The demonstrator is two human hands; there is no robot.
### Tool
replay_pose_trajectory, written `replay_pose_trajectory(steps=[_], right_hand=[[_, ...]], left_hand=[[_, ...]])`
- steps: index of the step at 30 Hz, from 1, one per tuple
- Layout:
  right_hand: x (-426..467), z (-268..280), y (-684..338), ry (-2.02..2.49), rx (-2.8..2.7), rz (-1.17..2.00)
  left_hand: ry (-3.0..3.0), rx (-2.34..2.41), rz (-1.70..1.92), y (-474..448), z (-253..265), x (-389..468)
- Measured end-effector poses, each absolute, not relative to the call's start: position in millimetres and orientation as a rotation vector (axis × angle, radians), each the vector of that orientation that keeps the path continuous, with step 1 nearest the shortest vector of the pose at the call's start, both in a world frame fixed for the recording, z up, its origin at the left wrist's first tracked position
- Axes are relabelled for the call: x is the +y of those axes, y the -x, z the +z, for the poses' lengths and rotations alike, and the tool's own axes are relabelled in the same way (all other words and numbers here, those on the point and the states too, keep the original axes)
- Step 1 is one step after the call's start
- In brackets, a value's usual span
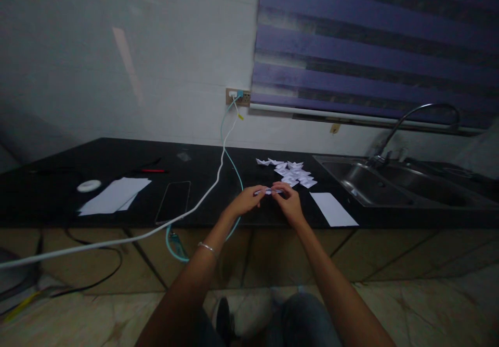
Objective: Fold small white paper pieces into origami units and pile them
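Note:
Between my two hands, just above the front of the dark countertop [210, 209], is a small folded white paper [268, 191]. My left hand [248, 200] pinches its left end, and my right hand [287, 201] pinches the right end. The fingers cover much of the paper, so its full shape is hidden. Right behind my hands lies a cluster of folded paper boats [294, 172], several of them close together. A blank white paper strip [333, 209] lies flat to the right of my right hand.
Left of me are a stack of white paper [115, 196], a phone [173, 201], a white roll [89, 185] and a red pen [153, 170]. A white cable [202, 198] and a teal cable [235, 167] run from the wall socket [245, 97]. A double sink [362, 180] is at right.

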State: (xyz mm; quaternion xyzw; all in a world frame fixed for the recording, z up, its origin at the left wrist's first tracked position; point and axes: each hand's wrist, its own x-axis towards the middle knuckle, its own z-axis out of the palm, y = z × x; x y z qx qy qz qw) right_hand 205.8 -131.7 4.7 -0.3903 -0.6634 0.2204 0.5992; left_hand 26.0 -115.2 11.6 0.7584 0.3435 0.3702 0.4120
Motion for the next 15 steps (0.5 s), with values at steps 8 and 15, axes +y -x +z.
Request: replay_pose_trajectory(steps=[8, 15], right_hand=[[-140.4, 6.7, -201.0, 0.951, -1.584, 0.484], [-143.7, 6.7, -194.5, 1.07, -1.802, 0.234]], left_hand=[[-1.935, 0.866, 0.921, -25.7, 14.5, -114.0], [-1.907, 0.861, 0.913, -25.7, 4.8, -108.6]])
